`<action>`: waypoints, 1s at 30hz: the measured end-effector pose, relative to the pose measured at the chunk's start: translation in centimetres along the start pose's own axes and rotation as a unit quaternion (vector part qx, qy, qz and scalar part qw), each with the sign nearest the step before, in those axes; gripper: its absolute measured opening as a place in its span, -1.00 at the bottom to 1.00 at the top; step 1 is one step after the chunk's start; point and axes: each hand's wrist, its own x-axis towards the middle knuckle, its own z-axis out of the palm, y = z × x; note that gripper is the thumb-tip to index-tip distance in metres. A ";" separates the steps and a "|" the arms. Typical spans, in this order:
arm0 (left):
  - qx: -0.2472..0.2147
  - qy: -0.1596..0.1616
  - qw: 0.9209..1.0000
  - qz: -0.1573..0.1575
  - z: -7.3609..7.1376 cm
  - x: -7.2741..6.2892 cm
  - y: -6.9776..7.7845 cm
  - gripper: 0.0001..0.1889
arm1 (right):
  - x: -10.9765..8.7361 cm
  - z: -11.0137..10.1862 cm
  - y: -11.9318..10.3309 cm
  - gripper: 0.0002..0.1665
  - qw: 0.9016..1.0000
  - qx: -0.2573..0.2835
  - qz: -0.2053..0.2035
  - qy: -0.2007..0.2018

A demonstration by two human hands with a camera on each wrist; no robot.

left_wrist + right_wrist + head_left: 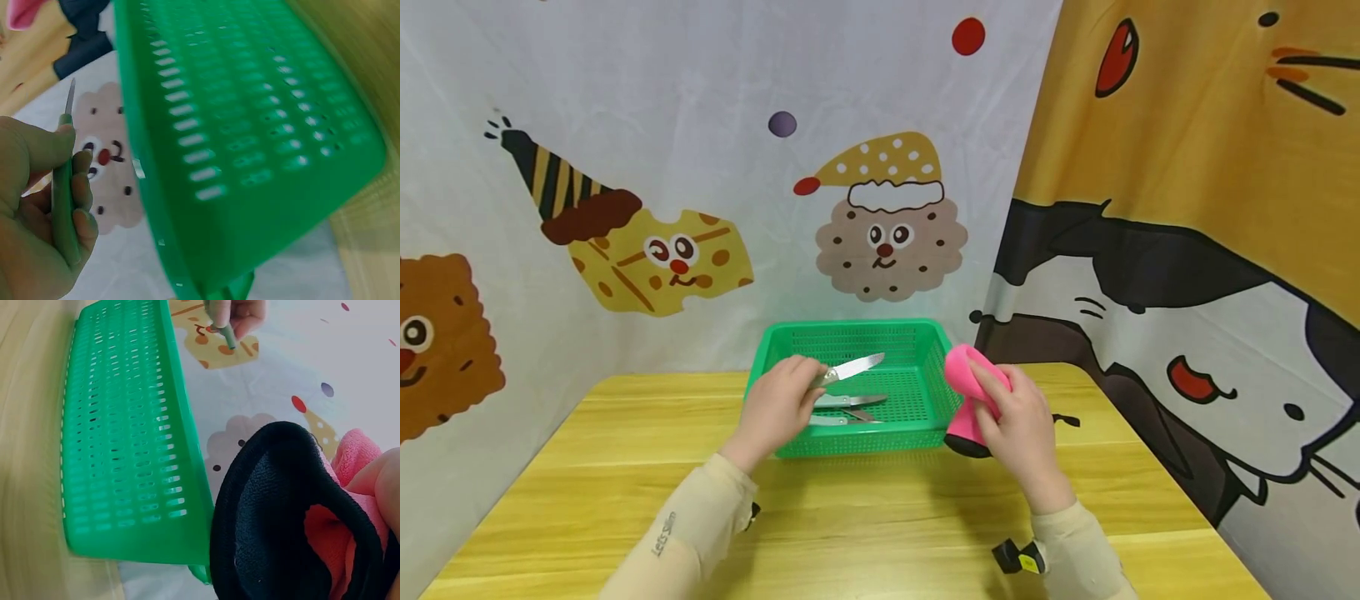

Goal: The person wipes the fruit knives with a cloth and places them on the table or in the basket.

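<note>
My left hand point(781, 402) grips a knife point(859, 367) by its pale green handle over the left part of a green plastic basket point(865, 442). Its blade points right, and in the left wrist view the fingers curl around the handle point(64, 206). Beneath it, several more knives point(859, 401) lie in the basket, their handles partly hidden by that hand. Just off the basket's right side, my right hand point(1024, 421) pinches a pink cloth point(964, 372) between thumb and fingers. Black fabric point(269, 519) with a thick dark border shows on the cloth's underside in the right wrist view.
A wooden table point(865, 525) carries the basket near its back edge. Behind it hangs a white curtain point(700, 75) with cartoon prints, joined at the right by a yellow cartoon one point(1210, 150). A black strap end point(1066, 421) shows beyond the right hand.
</note>
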 end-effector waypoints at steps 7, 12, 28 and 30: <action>-0.049 -0.103 0.992 -0.056 0.9 0.6 -1.0 -0.78 | -0.5 0.2 0.2 -0.42 1.000 0.005 0.003 -0.010; -0.066 -0.142 0.985 -0.066 1.9 0.8 -1.8 -0.80 | -1.0 0.4 0.4 -0.41 1.000 0.011 0.009 -0.024; -0.067 -0.268 0.959 -0.055 4.6 1.3 -4.1 -0.82 | -1.8 1.4 0.7 -0.39 0.999 0.011 0.013 -0.032; -0.066 -0.274 0.958 -0.050 5.0 1.3 -4.4 -0.83 | -1.8 1.4 0.6 -0.39 0.999 0.012 0.016 -0.034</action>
